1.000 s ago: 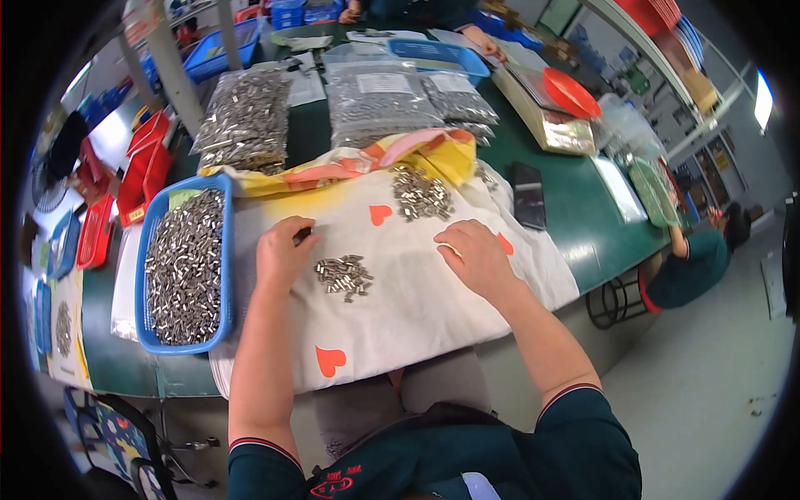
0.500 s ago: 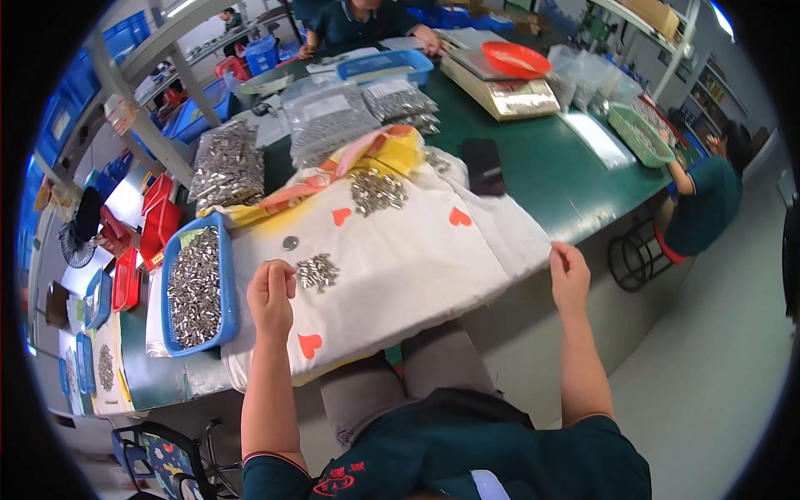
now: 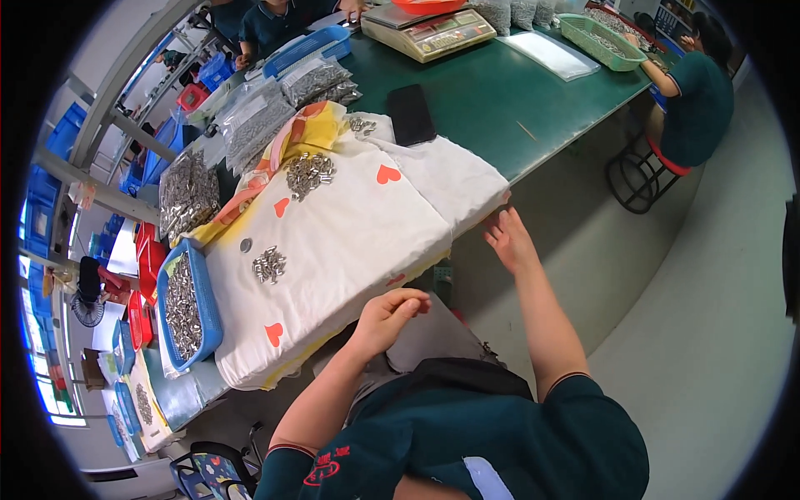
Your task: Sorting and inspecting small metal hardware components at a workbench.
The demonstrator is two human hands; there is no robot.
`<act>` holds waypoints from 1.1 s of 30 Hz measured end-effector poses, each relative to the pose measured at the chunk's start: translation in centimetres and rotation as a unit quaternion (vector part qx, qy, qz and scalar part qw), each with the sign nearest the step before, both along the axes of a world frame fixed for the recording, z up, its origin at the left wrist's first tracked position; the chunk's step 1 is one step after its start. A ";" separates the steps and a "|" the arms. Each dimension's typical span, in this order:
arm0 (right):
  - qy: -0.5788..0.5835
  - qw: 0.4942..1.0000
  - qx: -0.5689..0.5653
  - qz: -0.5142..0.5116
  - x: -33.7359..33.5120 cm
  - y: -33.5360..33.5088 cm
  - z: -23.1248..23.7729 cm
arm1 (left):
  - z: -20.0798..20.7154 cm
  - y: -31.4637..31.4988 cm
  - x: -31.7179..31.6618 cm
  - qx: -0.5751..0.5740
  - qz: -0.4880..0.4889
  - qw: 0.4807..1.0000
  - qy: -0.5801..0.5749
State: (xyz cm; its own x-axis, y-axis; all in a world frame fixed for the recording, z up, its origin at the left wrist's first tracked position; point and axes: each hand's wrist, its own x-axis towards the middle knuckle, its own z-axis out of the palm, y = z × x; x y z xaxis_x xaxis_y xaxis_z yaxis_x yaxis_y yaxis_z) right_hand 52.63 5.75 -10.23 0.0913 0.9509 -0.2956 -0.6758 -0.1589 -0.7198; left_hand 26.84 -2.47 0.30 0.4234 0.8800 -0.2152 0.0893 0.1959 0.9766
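My left hand (image 3: 390, 320) is in front of the white cloth's near edge, above my lap, its fingers curled closed; what they hold, if anything, is hidden. Close to the right-hand edge of the cloth (image 3: 350, 242), my right hand (image 3: 512, 242) has its fingers stretched out and apart, with nothing seen in it. The cloth has red hearts and covers this side of the table. On it lie a small pile of short metal pieces (image 3: 269, 265), a larger pile (image 3: 310, 175) farther back and a round metal disc (image 3: 246, 245).
At left stands a blue basket (image 3: 215, 321) of metal pieces. Filled plastic bags (image 3: 258, 125), a black phone-like slab (image 3: 410, 115) and a scale (image 3: 429, 37) are farther back on the green table (image 3: 492, 117). A co-worker (image 3: 704, 100) sits at right by a green basket (image 3: 602, 43).
My left hand has moved right and nearer my body, away from the small pile. My right hand has shifted left and its fingers have opened. The view has turned, so the table appears tilted.
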 end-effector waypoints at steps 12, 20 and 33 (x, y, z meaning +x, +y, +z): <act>-0.494 0.806 0.311 -0.092 -5.3 0.3 10.0 | 1.3 13.9 9.0 0.148 0.033 0.981 -0.124; -0.138 0.949 0.278 0.051 -11.0 1.6 10.8 | 2.2 15.1 10.1 0.004 0.094 0.962 -0.257; -0.149 0.958 0.247 0.000 -10.7 4.2 11.4 | 2.5 16.1 10.7 0.074 0.021 0.976 -0.202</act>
